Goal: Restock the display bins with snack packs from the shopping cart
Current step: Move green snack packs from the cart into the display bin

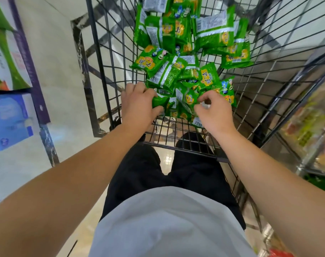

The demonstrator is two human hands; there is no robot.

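Snack packs [178, 75] heaped in cart [109, 71] | left hand [137, 104] grips one | right hand [211, 110] pinches another, fingertips hidden

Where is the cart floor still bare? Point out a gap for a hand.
Bare wire floor runs along the cart's left wall, beside the green snack packs. A thinner strip lies at the near edge, below both hands. It is crowded in the middle and right, where the left hand and right hand dig into the pile.

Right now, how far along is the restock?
No filled bin is in view. In hand: the left hand grips a green pack and the right hand reaches into the pile. Left: many snack packs fill the shopping cart.
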